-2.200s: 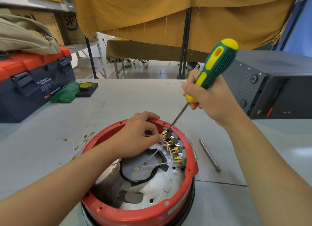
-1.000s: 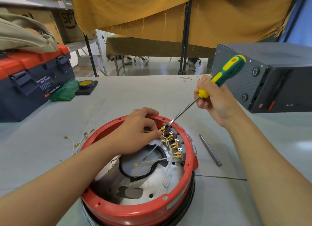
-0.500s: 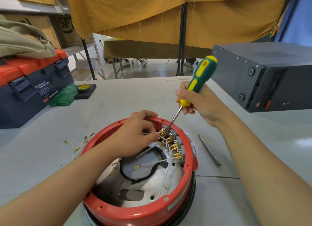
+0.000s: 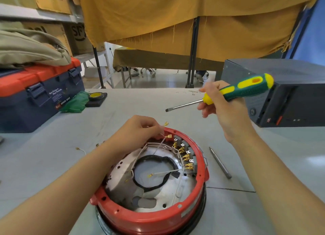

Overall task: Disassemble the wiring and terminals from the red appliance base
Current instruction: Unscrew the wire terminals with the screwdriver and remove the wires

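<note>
Your left hand pinches two white leads just behind their brass spade connectors, holding them above the far rim of the red appliance base. Gripping the wire close to the connector keeps the freed ends clear of the live row, so they do not drop back among the terminals not yet released.

Your right hand is wrapped around the green-and-yellow handle of the flat-blade screwdriver. The blade points left and hangs in the air above the table, well apart from the base; it is parked there, not prying.

The base sits on the grey table directly in front of you, open side up. The terminal block lines its inner right wall, with several brass connectors seated and white wires running from them across the metal plate and the black ring. Judged from this, the next terminal down the row is the one to lever.

A loose steel bit lies on the table just right of the base. Removed leads lie to the left. Farther off stand a blue-and-red toolbox and a dark equipment case.
</note>
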`<state>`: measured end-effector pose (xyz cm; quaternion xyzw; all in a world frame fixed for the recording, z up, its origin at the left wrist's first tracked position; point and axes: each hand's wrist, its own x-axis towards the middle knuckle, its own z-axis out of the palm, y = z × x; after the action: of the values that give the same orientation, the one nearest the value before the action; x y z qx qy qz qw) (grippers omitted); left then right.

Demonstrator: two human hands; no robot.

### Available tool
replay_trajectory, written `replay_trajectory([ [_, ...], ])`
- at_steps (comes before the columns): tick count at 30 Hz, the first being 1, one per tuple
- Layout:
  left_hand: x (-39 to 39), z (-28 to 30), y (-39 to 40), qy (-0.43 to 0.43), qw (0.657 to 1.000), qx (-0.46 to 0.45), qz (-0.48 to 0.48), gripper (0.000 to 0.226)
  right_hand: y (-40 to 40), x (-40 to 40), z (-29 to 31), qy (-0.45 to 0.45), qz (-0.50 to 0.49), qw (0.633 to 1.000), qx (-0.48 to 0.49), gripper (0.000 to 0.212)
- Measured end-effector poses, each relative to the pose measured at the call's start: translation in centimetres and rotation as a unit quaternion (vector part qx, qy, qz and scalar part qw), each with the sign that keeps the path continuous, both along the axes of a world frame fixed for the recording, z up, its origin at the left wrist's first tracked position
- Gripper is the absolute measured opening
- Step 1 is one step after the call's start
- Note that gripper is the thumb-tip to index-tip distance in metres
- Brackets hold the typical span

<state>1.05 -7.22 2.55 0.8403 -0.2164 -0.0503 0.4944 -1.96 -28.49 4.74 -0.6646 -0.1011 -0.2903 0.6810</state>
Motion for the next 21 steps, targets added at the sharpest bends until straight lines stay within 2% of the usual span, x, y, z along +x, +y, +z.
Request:
replay_trajectory([
  [4, -0.5, 0.7, 1.3, 0.078, 0.993, -0.087, 0.007, 0.022, 0.9, -1.4, -2.0, 0.010, -0.010, 0.999, -0.033, 0.028],
  [10, -0.5, 1.4, 6.4, 0.150, 0.967, -0.165, 0.122, 0.017, 0.9, -2.9, -4.6, 0.042, 0.015, 0.994, -0.102, 0.016],
  [13, -0.5, 0.9, 9.7, 0.163, 0.956, -0.164, 0.179, 0.013, 1.4, -3.2, -5.5, 0.041, 0.035, 0.991, -0.120, 0.019],
  [18, -0.5, -1.2, 13.3, 0.181, 0.938, -0.150, 0.255, 0.012, 2.2, -3.1, -7.0, 0.023, -0.014, 0.987, -0.156, 0.029],
  [21, -0.2, -2.4, 14.3, 0.190, 0.928, -0.150, 0.282, 0.013, 2.6, -3.4, -7.2, 0.017, -0.015, 0.989, -0.146, 0.016],
])
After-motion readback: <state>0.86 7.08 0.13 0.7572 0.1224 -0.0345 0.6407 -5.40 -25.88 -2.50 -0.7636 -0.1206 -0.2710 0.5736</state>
